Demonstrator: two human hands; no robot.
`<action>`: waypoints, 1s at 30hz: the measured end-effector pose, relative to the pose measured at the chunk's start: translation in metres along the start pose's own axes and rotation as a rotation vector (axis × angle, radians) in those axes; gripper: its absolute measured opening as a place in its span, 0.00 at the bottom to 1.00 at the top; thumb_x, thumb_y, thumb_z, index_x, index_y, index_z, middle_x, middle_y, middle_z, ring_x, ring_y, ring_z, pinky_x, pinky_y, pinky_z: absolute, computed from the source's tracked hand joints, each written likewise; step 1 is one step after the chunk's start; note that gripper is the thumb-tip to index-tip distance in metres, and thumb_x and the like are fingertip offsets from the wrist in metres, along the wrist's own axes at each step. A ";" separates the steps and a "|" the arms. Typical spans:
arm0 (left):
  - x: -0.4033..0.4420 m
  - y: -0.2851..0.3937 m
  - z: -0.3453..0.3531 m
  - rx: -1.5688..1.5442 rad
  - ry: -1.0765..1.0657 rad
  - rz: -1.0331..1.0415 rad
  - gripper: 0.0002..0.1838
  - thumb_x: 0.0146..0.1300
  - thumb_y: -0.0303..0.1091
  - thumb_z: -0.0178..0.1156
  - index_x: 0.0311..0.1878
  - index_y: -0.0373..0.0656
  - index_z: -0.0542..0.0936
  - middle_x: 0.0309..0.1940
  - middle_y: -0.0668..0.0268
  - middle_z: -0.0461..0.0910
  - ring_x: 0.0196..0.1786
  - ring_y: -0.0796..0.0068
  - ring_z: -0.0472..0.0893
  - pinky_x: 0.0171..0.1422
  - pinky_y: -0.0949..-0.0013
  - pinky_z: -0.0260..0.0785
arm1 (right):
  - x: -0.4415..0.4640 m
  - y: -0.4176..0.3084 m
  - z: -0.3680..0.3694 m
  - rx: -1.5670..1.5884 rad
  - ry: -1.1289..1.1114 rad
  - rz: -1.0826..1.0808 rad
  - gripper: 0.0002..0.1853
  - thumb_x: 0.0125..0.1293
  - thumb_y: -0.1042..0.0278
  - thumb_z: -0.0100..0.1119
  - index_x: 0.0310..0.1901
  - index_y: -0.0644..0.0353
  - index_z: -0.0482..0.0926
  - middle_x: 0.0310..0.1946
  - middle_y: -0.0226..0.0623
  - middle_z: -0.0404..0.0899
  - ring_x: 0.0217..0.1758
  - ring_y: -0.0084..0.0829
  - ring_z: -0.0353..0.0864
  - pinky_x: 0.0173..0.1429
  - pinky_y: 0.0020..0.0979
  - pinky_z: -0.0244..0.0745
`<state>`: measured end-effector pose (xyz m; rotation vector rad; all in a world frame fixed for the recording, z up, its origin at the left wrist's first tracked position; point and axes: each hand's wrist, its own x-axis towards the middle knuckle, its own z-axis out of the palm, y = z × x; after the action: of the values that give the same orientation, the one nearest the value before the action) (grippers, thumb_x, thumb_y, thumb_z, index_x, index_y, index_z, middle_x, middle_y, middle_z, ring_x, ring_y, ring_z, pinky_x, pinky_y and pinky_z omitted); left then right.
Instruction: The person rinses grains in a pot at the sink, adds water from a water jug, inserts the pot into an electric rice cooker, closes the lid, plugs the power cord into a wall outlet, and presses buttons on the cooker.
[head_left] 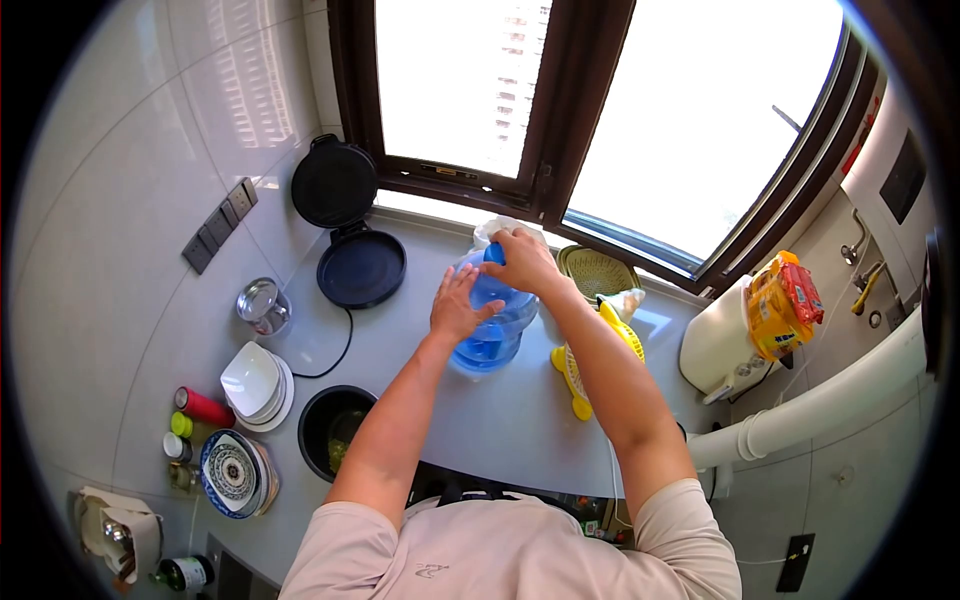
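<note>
A large clear blue water jug (486,345) stands upright on the grey counter in the middle of the view. My right hand (525,262) is at its top, the fingers wrapped round the blue cap (494,254). Against the jug's left side rests my left hand (462,305), its fingers spread. Whether the cap is loose or fixed cannot be made out. Behind the jug lies a white plastic bag (500,228), partly hidden by my right hand.
An open black electric pan (361,268) is at the back left, with a black pot (325,425) nearer. Stacked bowls (250,380) and patterned plates (232,472) stand left. Yellow baskets (572,375) sit right of the jug, before a white appliance (712,345).
</note>
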<state>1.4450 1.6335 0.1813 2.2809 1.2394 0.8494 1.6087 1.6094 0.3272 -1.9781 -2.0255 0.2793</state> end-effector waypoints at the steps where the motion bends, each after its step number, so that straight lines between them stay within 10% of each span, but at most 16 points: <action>1: 0.000 -0.001 0.002 0.014 0.006 0.000 0.53 0.56 0.73 0.66 0.76 0.43 0.71 0.79 0.61 0.66 0.84 0.51 0.55 0.86 0.56 0.49 | 0.003 0.013 0.003 0.040 0.010 -0.104 0.33 0.60 0.53 0.69 0.68 0.47 0.77 0.63 0.54 0.78 0.68 0.58 0.75 0.73 0.48 0.70; 5: 0.001 0.000 0.004 0.011 0.015 -0.014 0.53 0.56 0.74 0.66 0.76 0.44 0.72 0.79 0.61 0.66 0.84 0.51 0.55 0.86 0.56 0.49 | 0.016 0.046 0.013 0.213 -0.015 -0.411 0.31 0.61 0.50 0.70 0.66 0.50 0.80 0.64 0.50 0.77 0.71 0.51 0.74 0.73 0.46 0.71; 11: 0.001 0.001 0.003 0.024 0.003 -0.012 0.53 0.56 0.74 0.66 0.76 0.44 0.71 0.79 0.61 0.66 0.84 0.51 0.55 0.86 0.54 0.49 | 0.002 0.001 0.001 -0.079 -0.020 0.026 0.35 0.59 0.49 0.71 0.69 0.48 0.77 0.71 0.50 0.71 0.75 0.51 0.70 0.76 0.46 0.67; 14: 0.002 -0.005 0.009 0.027 0.026 0.001 0.54 0.56 0.74 0.66 0.76 0.44 0.71 0.79 0.62 0.66 0.84 0.50 0.55 0.86 0.55 0.49 | 0.012 0.025 0.018 0.139 0.102 -0.358 0.36 0.60 0.43 0.70 0.69 0.48 0.77 0.66 0.50 0.74 0.71 0.50 0.73 0.72 0.47 0.71; 18: 0.004 -0.008 0.012 -0.012 0.028 0.021 0.56 0.54 0.75 0.68 0.75 0.40 0.72 0.78 0.58 0.66 0.83 0.47 0.56 0.86 0.54 0.49 | -0.007 -0.022 -0.005 -0.162 0.041 0.124 0.35 0.60 0.48 0.73 0.68 0.50 0.79 0.64 0.50 0.77 0.67 0.51 0.78 0.72 0.46 0.72; 24: 0.001 -0.004 0.010 -0.006 0.045 0.005 0.53 0.56 0.73 0.67 0.75 0.43 0.72 0.79 0.61 0.66 0.83 0.48 0.55 0.85 0.52 0.49 | 0.016 0.041 0.014 0.209 -0.014 -0.452 0.36 0.59 0.49 0.74 0.68 0.50 0.78 0.66 0.53 0.75 0.70 0.55 0.74 0.74 0.49 0.71; 30: 0.001 0.003 0.003 -0.022 0.022 -0.012 0.52 0.56 0.73 0.67 0.75 0.44 0.72 0.79 0.61 0.65 0.83 0.48 0.56 0.85 0.51 0.49 | -0.004 0.007 0.009 0.010 0.065 -0.023 0.39 0.56 0.54 0.73 0.71 0.49 0.74 0.73 0.49 0.68 0.77 0.55 0.64 0.76 0.50 0.66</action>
<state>1.4488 1.6326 0.1813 2.2503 1.2454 0.8815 1.6127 1.6060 0.3164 -1.9304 -2.0015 0.2167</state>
